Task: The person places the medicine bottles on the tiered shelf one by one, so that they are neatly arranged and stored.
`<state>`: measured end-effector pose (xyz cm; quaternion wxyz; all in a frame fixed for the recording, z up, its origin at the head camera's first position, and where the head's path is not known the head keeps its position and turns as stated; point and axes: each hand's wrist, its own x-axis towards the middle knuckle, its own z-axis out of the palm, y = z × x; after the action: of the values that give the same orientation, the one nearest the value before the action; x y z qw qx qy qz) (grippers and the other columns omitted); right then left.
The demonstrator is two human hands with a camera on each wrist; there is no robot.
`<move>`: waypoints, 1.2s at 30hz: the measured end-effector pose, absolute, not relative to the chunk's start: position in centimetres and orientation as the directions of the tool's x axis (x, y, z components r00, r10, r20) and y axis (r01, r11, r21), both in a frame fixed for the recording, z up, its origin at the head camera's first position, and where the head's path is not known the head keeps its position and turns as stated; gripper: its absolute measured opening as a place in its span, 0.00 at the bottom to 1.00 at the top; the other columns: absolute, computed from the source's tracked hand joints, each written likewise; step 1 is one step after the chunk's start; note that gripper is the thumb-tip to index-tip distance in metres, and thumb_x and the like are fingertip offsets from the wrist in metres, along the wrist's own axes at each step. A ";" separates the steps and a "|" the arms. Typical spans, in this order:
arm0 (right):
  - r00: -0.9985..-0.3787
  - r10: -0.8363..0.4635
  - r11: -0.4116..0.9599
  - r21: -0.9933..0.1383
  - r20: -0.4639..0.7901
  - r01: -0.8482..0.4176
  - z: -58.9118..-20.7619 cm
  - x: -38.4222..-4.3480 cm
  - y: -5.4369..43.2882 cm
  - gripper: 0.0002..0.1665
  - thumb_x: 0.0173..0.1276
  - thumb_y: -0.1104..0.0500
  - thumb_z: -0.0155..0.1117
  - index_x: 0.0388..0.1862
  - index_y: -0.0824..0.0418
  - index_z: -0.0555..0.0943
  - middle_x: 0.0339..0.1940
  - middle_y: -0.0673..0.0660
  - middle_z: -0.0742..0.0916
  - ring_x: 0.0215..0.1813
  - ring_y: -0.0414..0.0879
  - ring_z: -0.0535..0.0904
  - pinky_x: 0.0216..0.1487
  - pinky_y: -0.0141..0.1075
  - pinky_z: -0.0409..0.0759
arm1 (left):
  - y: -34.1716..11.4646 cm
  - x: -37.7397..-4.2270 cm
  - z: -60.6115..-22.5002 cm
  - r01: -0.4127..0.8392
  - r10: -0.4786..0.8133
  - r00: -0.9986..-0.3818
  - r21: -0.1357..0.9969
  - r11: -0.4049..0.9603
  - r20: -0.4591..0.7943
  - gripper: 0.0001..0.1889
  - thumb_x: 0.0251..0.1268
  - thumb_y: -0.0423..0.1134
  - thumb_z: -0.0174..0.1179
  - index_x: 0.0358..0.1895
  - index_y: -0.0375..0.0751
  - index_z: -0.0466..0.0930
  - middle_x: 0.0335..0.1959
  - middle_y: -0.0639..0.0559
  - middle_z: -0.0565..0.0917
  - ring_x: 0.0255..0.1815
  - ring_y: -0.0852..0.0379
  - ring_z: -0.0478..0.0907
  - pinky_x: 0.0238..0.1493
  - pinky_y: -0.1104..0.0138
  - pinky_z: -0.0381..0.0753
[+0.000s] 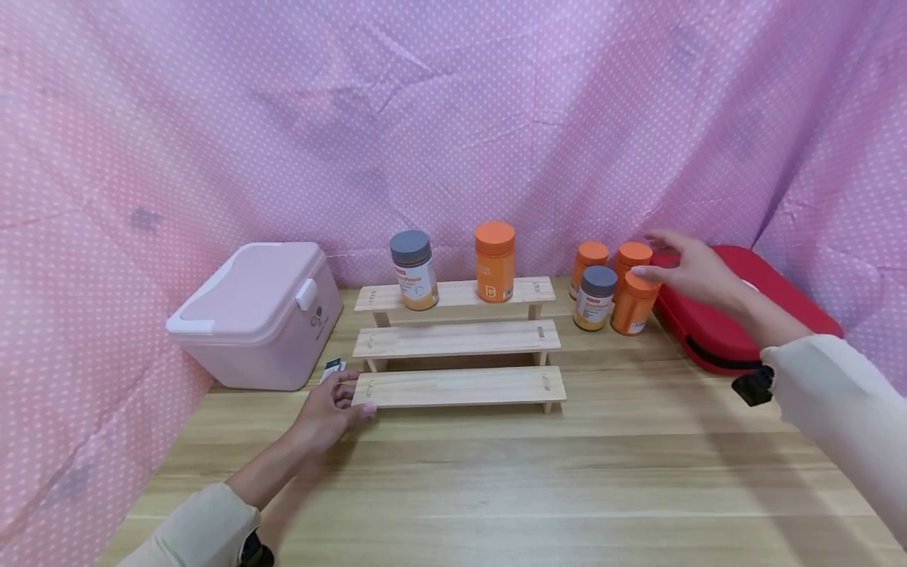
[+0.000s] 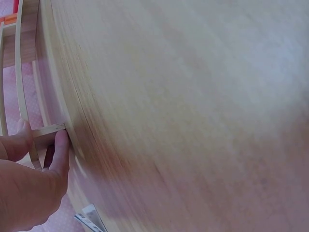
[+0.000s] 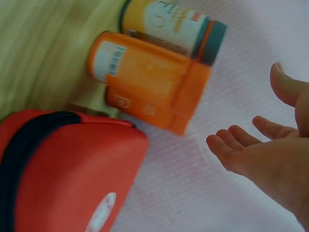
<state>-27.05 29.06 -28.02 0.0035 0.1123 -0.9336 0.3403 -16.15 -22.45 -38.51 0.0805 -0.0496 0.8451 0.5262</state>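
Observation:
A three-tier wooden rack (image 1: pixel 460 387) stands mid-table. My left hand (image 1: pixel 327 413) grips the left end of its lowest tier; up close in the left wrist view, thumb and fingers pinch the rack's end piece (image 2: pixel 48 129). On the top tier stand a grey-capped jar (image 1: pixel 416 272) and an orange bottle (image 1: pixel 494 264). To the right of the rack are three orange-capped bottles (image 1: pixel 635 303) and another grey-capped jar (image 1: pixel 594 299), grouped tightly. My right hand (image 1: pixel 697 269) hovers over the right side of this group, its fingers parted and holding nothing in the right wrist view (image 3: pixel 260 145).
A pale pink lidded box (image 1: pixel 262 315) sits left of the rack, with a small printed packet (image 1: pixel 333 368) between them. Behind the right forearm lies a red zip case (image 1: pixel 751 307). Pink dotted cloth (image 1: pixel 453 118) hangs around the wooden table (image 1: pixel 453 488).

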 end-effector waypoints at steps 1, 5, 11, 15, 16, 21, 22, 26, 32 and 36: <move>-0.977 -0.204 0.750 -0.631 0.065 -0.199 -28.4 -27.2 29.2 0.48 0.67 0.45 0.64 0.76 0.64 0.53 0.68 0.73 0.66 0.69 0.69 0.59 0.61 0.64 0.61 | -22.5 -16.2 -38.5 -0.169 0.002 -0.982 0.880 0.445 -0.189 0.34 0.59 0.30 0.66 0.67 0.32 0.59 0.51 0.36 0.80 0.38 0.56 0.80 0.30 0.70 0.76; -0.980 -0.200 0.767 -0.621 0.004 -0.159 -29.6 -27.8 29.7 0.52 0.67 0.43 0.63 0.76 0.66 0.49 0.69 0.76 0.63 0.69 0.71 0.56 0.63 0.65 0.59 | -22.5 -16.2 -38.6 -0.170 -0.006 -0.982 0.877 0.449 -0.187 0.34 0.59 0.30 0.66 0.67 0.32 0.60 0.50 0.37 0.80 0.39 0.55 0.80 0.31 0.70 0.77; -0.981 -0.194 0.761 -0.636 -0.029 -0.131 -30.9 -28.2 30.0 0.55 0.67 0.44 0.63 0.76 0.70 0.45 0.68 0.78 0.62 0.69 0.71 0.57 0.64 0.64 0.59 | -22.4 -16.3 -38.7 -0.167 -0.004 -0.983 0.881 0.443 -0.184 0.34 0.58 0.29 0.66 0.67 0.32 0.60 0.50 0.37 0.80 0.40 0.54 0.80 0.37 0.70 0.79; -0.978 -0.201 0.766 -0.631 -0.054 -0.123 -31.6 -28.2 30.0 0.56 0.66 0.41 0.62 0.76 0.71 0.44 0.69 0.79 0.61 0.67 0.73 0.57 0.64 0.66 0.57 | -22.5 -16.3 -38.8 -0.169 -0.007 -0.983 0.885 0.434 -0.184 0.34 0.58 0.28 0.66 0.67 0.32 0.60 0.49 0.37 0.80 0.40 0.54 0.81 0.38 0.70 0.80; -0.977 -0.202 0.766 -0.631 -0.062 -0.119 -31.7 -28.3 30.0 0.56 0.67 0.41 0.62 0.76 0.71 0.44 0.69 0.79 0.61 0.67 0.73 0.57 0.64 0.66 0.57 | -22.5 -16.3 -38.8 -0.168 -0.007 -0.983 0.886 0.432 -0.183 0.34 0.58 0.28 0.66 0.67 0.32 0.59 0.49 0.37 0.80 0.40 0.55 0.81 0.37 0.70 0.80; -0.977 -0.193 0.767 -0.635 -0.089 -0.094 -32.4 -28.4 29.8 0.53 0.69 0.44 0.61 0.76 0.69 0.44 0.70 0.78 0.59 0.68 0.72 0.55 0.65 0.67 0.54 | -22.5 -16.3 -38.8 -0.164 -0.006 -0.984 0.886 0.433 -0.179 0.34 0.58 0.28 0.66 0.67 0.32 0.59 0.49 0.38 0.80 0.39 0.55 0.80 0.35 0.71 0.79; -0.977 -0.193 0.768 -0.634 -0.090 -0.093 -32.5 -28.5 29.8 0.53 0.69 0.44 0.60 0.76 0.69 0.43 0.70 0.78 0.59 0.68 0.72 0.55 0.66 0.67 0.53 | -22.5 -16.3 -38.7 -0.167 -0.008 -0.983 0.886 0.433 -0.181 0.34 0.58 0.28 0.66 0.67 0.32 0.60 0.49 0.38 0.80 0.39 0.55 0.80 0.35 0.71 0.79; -0.979 -0.187 0.774 -0.627 -0.084 -0.094 -32.8 -28.5 29.5 0.50 0.71 0.47 0.58 0.76 0.71 0.44 0.70 0.78 0.60 0.68 0.72 0.55 0.67 0.65 0.53 | -22.4 -16.3 -38.6 -0.172 -0.013 -0.983 0.884 0.435 -0.184 0.34 0.58 0.29 0.66 0.67 0.32 0.60 0.49 0.37 0.80 0.40 0.55 0.80 0.36 0.71 0.79; -0.980 -0.185 0.768 -0.633 -0.068 -0.101 -33.0 -28.4 29.4 0.46 0.73 0.50 0.56 0.75 0.72 0.46 0.68 0.78 0.62 0.66 0.71 0.58 0.66 0.65 0.56 | -22.4 -16.3 -38.7 -0.173 -0.015 -0.983 0.887 0.429 -0.184 0.34 0.58 0.28 0.66 0.67 0.32 0.60 0.49 0.37 0.80 0.41 0.54 0.80 0.38 0.70 0.80; -0.980 -0.193 0.764 -0.635 -0.051 -0.117 -33.0 -28.3 29.4 0.44 0.73 0.50 0.56 0.74 0.73 0.48 0.67 0.77 0.64 0.65 0.70 0.60 0.66 0.64 0.56 | -22.3 -16.3 -38.6 -0.178 -0.018 -0.982 0.881 0.438 -0.189 0.34 0.59 0.29 0.66 0.67 0.32 0.59 0.50 0.38 0.80 0.43 0.54 0.80 0.38 0.70 0.79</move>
<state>-28.31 29.35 -33.01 -0.0564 0.0826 -0.9374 0.3335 -16.29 -22.35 -38.62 0.0758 -0.0578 0.8446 0.5269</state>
